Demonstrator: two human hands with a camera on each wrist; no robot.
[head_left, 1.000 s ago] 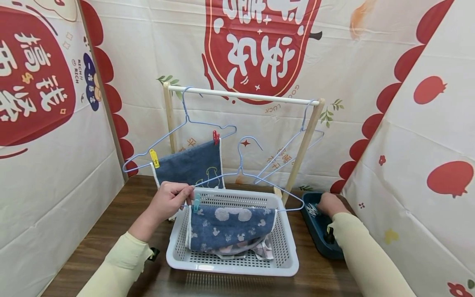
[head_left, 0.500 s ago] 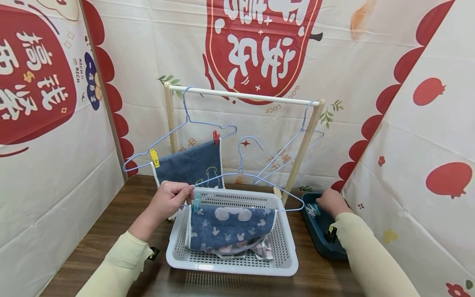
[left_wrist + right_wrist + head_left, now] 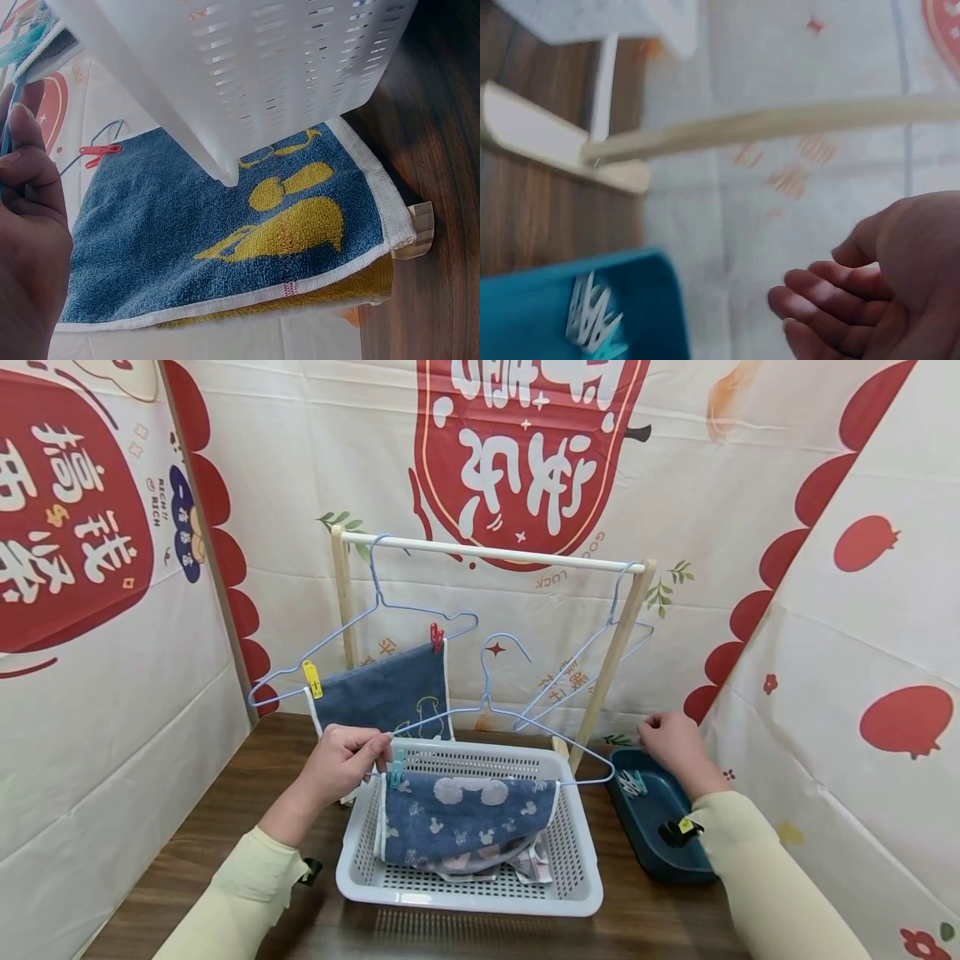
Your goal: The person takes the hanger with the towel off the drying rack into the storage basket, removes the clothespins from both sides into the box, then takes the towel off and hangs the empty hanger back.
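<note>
Your left hand [image 3: 341, 766] grips the left end of a light-blue wire hanger [image 3: 487, 693], its fingers clamped on the wire. Over that hanger's lower bar lies a blue towel with grey mouse-head motifs and white edging [image 3: 468, 818]. A teal plastic clip [image 3: 397, 769] sits at the towel's left top corner, right beside your fingers. Hanger and towel are held over a white perforated plastic basket [image 3: 468, 906], in which a grey and pink patterned cloth [image 3: 480, 862] shows beneath the towel.

Your right hand [image 3: 677, 747] is above the far end of a dark-teal plastic tray [image 3: 678, 867]; its fingers are curled inward with the thumb near them, and you cannot tell whether they hold anything. White and teal clips [image 3: 632, 784] lie in the tray, near its left wall.

Behind the basket stands a rack with a white rod and pale wooden posts [image 3: 487, 552]. From it hangs a second blue wire hanger bearing a plain-fronted dark-blue towel [image 3: 378, 689], secured by a yellow clip [image 3: 312, 680] and a red clip [image 3: 437, 637].
</note>
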